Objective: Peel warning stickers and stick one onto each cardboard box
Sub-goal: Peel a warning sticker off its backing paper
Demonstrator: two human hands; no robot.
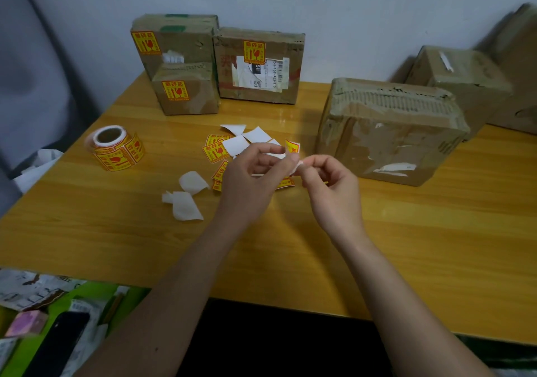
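Sticker [292, 151], yellow face away, is held above the table [406, 231] between both hands: left hand [250, 179] pinches one edge, right hand [328, 185] pinches the white backing. Pulled crookedly, it could curl and stick to itself or to a fingertip, wasting it. Bare box [389, 132] waits just beyond.

There is just the one view — a wide-angle camera worn on the person's head, looking forward and down across the surface [406, 231]. It sits close: both forearms run up from the bottom edge, and the left hand [247, 179] and right hand [331, 188] meet near the middle of the frame. The far wall [348, 5] closes the top, boxes [258, 66] standing against it — the near edge of the surface crosses low down. Straight lines bow toward the edges.
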